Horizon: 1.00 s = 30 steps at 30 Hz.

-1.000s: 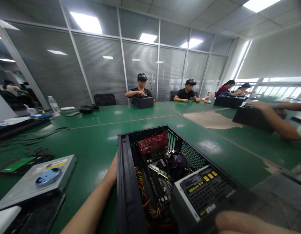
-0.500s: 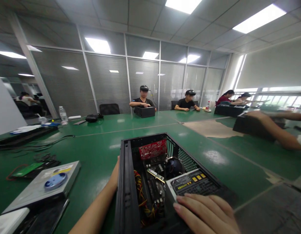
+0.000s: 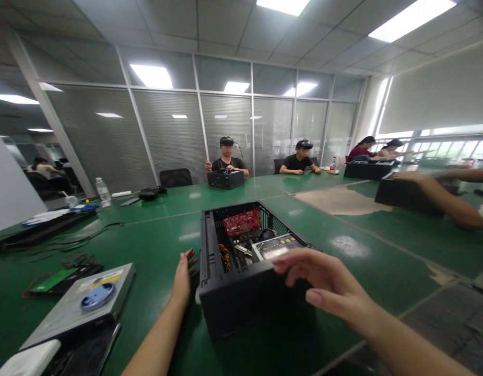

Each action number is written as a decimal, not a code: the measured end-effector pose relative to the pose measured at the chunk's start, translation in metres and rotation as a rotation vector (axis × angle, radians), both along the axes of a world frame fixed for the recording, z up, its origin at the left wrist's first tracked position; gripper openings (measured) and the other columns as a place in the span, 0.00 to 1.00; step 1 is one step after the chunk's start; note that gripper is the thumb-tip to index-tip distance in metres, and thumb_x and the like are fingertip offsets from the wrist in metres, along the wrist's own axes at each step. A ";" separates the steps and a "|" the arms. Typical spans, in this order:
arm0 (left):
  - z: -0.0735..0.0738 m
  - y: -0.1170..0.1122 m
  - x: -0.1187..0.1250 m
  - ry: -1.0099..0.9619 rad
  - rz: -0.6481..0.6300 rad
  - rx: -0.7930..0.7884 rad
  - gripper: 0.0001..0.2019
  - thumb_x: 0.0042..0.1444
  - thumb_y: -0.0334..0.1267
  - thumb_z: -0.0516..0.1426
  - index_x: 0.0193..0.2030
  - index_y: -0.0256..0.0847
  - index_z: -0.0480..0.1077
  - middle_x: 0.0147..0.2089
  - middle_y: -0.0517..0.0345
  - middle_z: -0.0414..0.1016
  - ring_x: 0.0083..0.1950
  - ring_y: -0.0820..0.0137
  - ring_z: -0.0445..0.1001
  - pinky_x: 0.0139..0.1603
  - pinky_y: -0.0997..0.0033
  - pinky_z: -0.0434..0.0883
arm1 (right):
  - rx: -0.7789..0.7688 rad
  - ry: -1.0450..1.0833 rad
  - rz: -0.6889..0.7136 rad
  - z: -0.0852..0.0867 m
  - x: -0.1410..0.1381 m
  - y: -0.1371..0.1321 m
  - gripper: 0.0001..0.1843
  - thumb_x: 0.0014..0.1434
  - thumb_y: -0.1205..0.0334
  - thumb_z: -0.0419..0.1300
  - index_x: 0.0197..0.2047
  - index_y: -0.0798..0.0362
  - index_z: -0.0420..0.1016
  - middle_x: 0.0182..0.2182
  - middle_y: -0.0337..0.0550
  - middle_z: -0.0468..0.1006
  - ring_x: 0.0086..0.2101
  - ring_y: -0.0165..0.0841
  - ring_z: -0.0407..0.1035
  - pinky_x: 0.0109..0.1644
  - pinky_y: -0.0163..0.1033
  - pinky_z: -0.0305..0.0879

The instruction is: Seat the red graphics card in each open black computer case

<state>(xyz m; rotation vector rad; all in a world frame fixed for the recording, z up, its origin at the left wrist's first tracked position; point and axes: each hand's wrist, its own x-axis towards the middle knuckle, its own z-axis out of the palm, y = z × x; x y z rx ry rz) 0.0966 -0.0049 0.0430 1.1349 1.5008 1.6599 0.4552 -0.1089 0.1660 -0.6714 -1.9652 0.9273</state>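
Open black computer case (image 3: 241, 292) on the green table (image 3: 158, 245), a hand at each side.

Left hand (image 3: 184, 277) flat against the case's left wall, fingers straight, loosely spread and pointing away, gripping nothing. Right hand (image 3: 323, 282) over the near right top edge of the case, fingers half-curled and slightly parted, thumb tucked beneath, palm down; cannot tell whether fingertips touch the rim or hover just above. Inside the case: red expansion card (image 3: 242, 223) upright at the far end, power supply (image 3: 274, 246) at the right, yellow and red wires (image 3: 224, 257) at the left. Silver optical drive (image 3: 82, 300) lying well apart to the left on the table.
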 end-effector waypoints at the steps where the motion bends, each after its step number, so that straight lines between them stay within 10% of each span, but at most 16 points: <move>1: -0.002 0.002 -0.003 -0.012 0.001 -0.005 0.33 0.60 0.65 0.42 0.55 0.42 0.70 0.54 0.45 0.75 0.58 0.55 0.72 0.55 0.52 0.70 | -0.125 -0.024 0.049 0.001 0.007 -0.001 0.25 0.60 0.44 0.58 0.53 0.53 0.73 0.45 0.52 0.79 0.41 0.39 0.75 0.41 0.42 0.71; 4: -0.004 0.009 -0.007 -0.010 0.005 -0.023 0.32 0.59 0.64 0.44 0.52 0.39 0.70 0.54 0.44 0.74 0.55 0.55 0.72 0.54 0.53 0.69 | -0.261 -0.385 -0.077 -0.008 0.010 0.000 0.22 0.61 0.44 0.57 0.38 0.55 0.78 0.30 0.47 0.80 0.29 0.35 0.74 0.31 0.36 0.68; 9: -0.001 0.012 -0.004 0.088 0.035 -0.033 0.28 0.59 0.62 0.44 0.48 0.40 0.68 0.53 0.46 0.71 0.52 0.57 0.71 0.51 0.58 0.69 | 0.101 -0.958 -0.425 -0.042 -0.018 0.019 0.24 0.59 0.42 0.58 0.27 0.53 0.80 0.23 0.48 0.80 0.25 0.39 0.75 0.29 0.39 0.64; 16: -0.004 0.013 -0.002 0.058 0.113 -0.014 0.22 0.61 0.58 0.47 0.52 0.44 0.63 0.49 0.53 0.70 0.47 0.63 0.71 0.46 0.63 0.69 | 0.181 -1.107 -0.493 -0.055 -0.046 0.052 0.31 0.61 0.36 0.52 0.25 0.51 0.82 0.25 0.50 0.82 0.28 0.44 0.78 0.32 0.41 0.67; 22: -0.022 0.023 -0.005 0.019 0.175 0.010 0.24 0.62 0.57 0.47 0.58 0.46 0.60 0.53 0.52 0.69 0.52 0.62 0.71 0.49 0.62 0.68 | 0.203 -0.980 -0.538 -0.064 -0.119 0.200 0.36 0.60 0.32 0.49 0.33 0.56 0.82 0.34 0.60 0.82 0.38 0.50 0.77 0.42 0.47 0.68; 26: -0.027 0.027 -0.016 0.056 0.313 0.086 0.24 0.63 0.56 0.48 0.59 0.45 0.59 0.57 0.50 0.66 0.55 0.63 0.70 0.54 0.61 0.66 | 0.125 -0.806 -0.503 -0.069 -0.190 0.311 0.36 0.61 0.41 0.58 0.59 0.63 0.69 0.56 0.68 0.71 0.56 0.52 0.67 0.57 0.50 0.62; 30: -0.025 0.026 -0.017 0.113 0.282 0.061 0.23 0.63 0.55 0.48 0.57 0.44 0.62 0.56 0.50 0.67 0.53 0.63 0.70 0.55 0.59 0.66 | 0.219 -0.697 -0.318 -0.085 -0.243 0.335 0.39 0.62 0.43 0.57 0.66 0.62 0.59 0.64 0.63 0.62 0.63 0.47 0.58 0.63 0.48 0.55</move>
